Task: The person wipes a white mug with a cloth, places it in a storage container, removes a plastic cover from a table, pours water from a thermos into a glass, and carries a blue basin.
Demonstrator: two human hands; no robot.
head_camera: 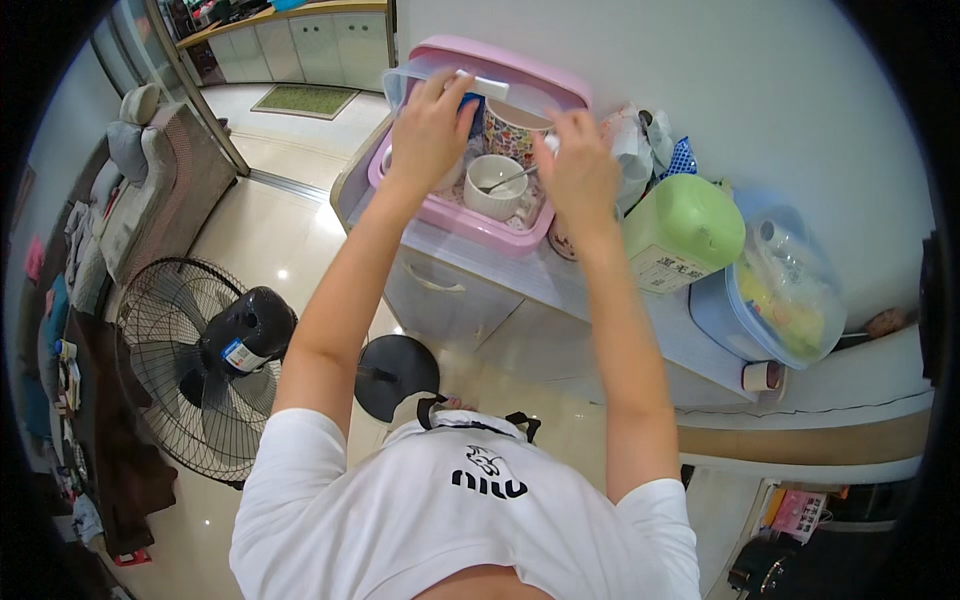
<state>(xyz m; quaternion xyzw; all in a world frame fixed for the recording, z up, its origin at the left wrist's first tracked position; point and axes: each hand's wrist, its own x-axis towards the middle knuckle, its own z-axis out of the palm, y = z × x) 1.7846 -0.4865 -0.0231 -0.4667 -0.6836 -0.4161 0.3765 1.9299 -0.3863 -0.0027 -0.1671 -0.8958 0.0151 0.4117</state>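
Note:
A pink storage box (480,229) with a raised clear lid (409,79) stands before me. My left hand (431,139) is at the lid's white handle (486,86); its fingertips overlap the handle's left end, and its grip is unclear. My right hand (581,169), blurred, is over the box's right side, fingers bent near the lid's edge. Whether it holds anything is hidden. Inside sits a white ribbed cup (491,180) with a metal spoon (510,180) leaning in it towards my right hand. Behind the cup is a colourful patterned container (514,131).
The box rests on a pale cabinet (450,285). To its right are plastic bags (634,150), a green-lidded container (686,229) and a blue tub (724,315). A black standing fan (210,367) is at my left, its round base (396,379) on the floor by the cabinet.

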